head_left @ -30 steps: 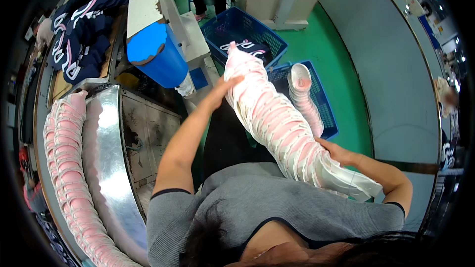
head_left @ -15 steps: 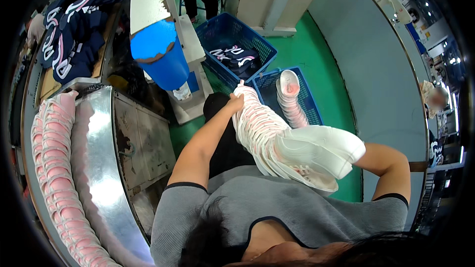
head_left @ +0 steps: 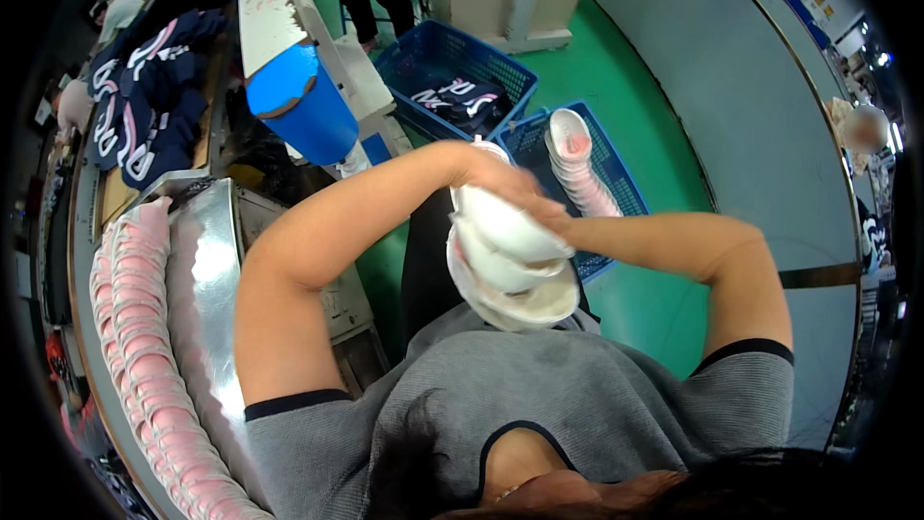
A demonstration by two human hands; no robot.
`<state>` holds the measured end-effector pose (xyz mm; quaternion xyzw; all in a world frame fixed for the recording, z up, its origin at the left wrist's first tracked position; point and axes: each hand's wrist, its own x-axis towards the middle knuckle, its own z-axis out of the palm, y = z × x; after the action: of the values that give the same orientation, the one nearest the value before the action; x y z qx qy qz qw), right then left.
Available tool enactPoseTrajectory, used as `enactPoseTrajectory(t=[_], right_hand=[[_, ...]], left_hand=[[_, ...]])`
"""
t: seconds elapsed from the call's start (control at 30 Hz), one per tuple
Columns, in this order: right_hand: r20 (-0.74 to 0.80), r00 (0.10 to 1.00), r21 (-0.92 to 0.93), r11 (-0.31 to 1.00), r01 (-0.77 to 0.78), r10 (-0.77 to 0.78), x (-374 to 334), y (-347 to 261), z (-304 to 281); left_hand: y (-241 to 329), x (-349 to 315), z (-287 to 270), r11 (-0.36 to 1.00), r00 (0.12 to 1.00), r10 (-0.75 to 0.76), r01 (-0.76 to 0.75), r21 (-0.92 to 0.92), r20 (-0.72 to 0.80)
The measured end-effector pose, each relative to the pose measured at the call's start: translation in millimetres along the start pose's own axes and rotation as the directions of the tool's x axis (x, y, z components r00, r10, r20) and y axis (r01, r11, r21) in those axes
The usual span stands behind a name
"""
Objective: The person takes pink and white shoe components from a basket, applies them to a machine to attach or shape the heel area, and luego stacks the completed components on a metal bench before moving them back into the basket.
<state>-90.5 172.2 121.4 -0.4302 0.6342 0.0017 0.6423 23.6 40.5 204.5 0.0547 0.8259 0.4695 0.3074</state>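
A stack of nested white and pink shoe uppers is held in front of my lap, its rounded white end toward me. My left hand lies across the top of the stack, gripping it, its fingers smeared by motion. From the right, my right hand grips the same stack close to the left hand; its fingers are blurred and partly hidden. Beyond the stack, another nested stack of white and pink uppers leans in a blue plastic basket.
A second blue basket holds navy pieces with white and pink trim. At left stand a blue and white machine and a metal-topped bench beside a long row of pink and white uppers. Navy pieces lie piled behind.
The stack has swung from lying slanted across my lap to pointing its rounded end at me. My left hand has moved right along it, and my right hand has come forward beside the left.
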Motion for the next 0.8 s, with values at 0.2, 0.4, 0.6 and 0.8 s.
enactPoseTrajectory(t=[0.2, 0.4, 0.6, 0.8], right_hand=[[-0.117, 0.992, -0.234, 0.972, 0.014, -0.042, -5.0, -9.2, -35.1], [-0.778, 0.521, -0.225, 0.930, 0.291, -0.351, 89.9, 55.4, 52.0], [-0.800, 0.479, -0.231, 0.922, 0.311, -0.362, 88.4, 51.0, 54.2], [-0.662, 0.637, -0.145, 0.901, 0.409, -0.396, 68.5, 66.7, 27.2]], left_hand=[[-56.9, -31.1, 77.5, 0.656, 0.944, -0.239, 0.331, -0.678, 0.229], [-43.1, -33.4, 95.1, 0.589, 0.895, -0.350, 0.440, -0.678, 0.277], [-21.0, -19.8, 108.4, 0.486, 0.856, -0.502, 0.164, -0.858, -0.120], [-31.7, -87.5, 146.4, 0.276, 0.829, -0.491, -0.142, -0.951, -0.266]])
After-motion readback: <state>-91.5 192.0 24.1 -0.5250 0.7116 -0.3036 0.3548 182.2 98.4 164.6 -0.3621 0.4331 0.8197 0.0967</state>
